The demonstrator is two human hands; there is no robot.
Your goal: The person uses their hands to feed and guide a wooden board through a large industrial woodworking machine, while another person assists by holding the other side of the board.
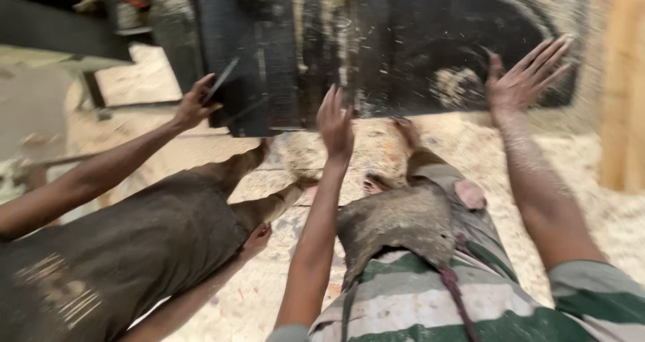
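1. The dark board (376, 53) lies far from the person, on the sawdust floor (605, 228), its long axis running left to right.
2. The left hand (334, 121) is open at its near edge, holding nothing.
3. The right hand (521, 80) is spread flat over the board's right part, empty.
4. A co-worker's hand (195, 103) touches the board's left end.

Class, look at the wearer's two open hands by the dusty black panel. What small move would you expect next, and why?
Probably a sweep of the right hand leftward across the black panel. It is open, fingers spread, beside a sawdust patch on the board. The left hand hovers open at the near edge, and a co-worker's hand grips the left side.
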